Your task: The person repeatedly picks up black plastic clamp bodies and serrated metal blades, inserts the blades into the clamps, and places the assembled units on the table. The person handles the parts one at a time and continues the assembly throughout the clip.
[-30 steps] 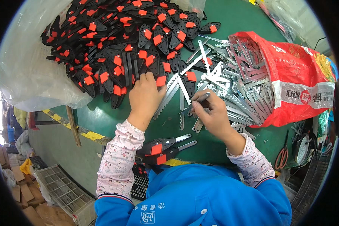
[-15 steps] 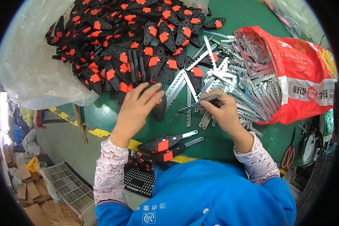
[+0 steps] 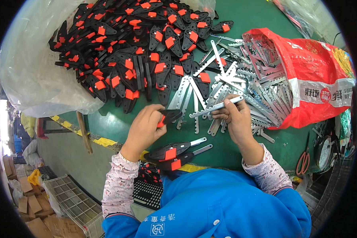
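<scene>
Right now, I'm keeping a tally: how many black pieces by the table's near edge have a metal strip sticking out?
2: the farther piece, and the nearer piece close beside it, toward the blue shirt. More could be hidden underneath.

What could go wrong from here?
The right hand pinches the toothed metal strip nearer one end, so it might swivel. If dropped, it could mix into the loose strips below. Two black-and-red pieces lie close to the table edge, where the left sleeve might knock them off.
</scene>
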`<state>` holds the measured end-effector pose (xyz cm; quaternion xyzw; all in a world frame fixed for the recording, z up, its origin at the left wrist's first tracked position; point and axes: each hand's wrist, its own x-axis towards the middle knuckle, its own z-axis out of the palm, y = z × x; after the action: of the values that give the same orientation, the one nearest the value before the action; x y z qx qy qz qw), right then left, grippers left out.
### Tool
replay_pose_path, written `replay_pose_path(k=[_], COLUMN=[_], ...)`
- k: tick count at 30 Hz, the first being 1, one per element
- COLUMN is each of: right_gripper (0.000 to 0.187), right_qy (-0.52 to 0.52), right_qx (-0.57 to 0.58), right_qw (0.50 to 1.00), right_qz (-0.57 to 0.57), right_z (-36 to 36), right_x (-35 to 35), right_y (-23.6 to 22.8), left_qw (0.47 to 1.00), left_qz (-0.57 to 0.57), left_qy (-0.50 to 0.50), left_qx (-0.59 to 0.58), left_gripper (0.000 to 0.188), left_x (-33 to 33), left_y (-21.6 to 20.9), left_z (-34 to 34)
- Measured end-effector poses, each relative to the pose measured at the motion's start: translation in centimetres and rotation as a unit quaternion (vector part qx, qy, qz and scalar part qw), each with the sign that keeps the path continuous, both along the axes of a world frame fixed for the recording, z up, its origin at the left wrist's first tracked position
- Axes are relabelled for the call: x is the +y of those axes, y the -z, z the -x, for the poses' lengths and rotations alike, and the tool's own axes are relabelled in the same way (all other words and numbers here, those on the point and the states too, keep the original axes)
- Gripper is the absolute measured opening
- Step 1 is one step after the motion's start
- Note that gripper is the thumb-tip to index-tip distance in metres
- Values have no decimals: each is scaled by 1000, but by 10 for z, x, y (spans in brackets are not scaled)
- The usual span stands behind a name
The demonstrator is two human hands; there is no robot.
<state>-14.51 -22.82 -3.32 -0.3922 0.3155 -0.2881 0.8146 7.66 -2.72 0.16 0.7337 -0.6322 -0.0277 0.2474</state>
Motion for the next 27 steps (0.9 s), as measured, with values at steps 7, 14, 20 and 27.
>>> replay_pose_path(k=[7,14,20,27], right_gripper=[26,23,17,21], right_qy=[-5,-27,-115,-177], right_qx=[-14,-26,-64,21], right_qw=[1000,998,980,979], right_qz=[-18,42,147,95], right_z=[-6,-7,-9,-17], right_x=[9,11,34,45], right_y=[-4,-9,-22,-25], left_qw=[999,995,998,998], left_qz=[34,60,25,26], left_qy=[13,-5,0,-6], left_qx=[30,76,60,53], left_gripper=[39,48,64,59], left_x=[13,11,6,5], left_y=[4,1,-10,-12], left_z=[14,22,35,40])
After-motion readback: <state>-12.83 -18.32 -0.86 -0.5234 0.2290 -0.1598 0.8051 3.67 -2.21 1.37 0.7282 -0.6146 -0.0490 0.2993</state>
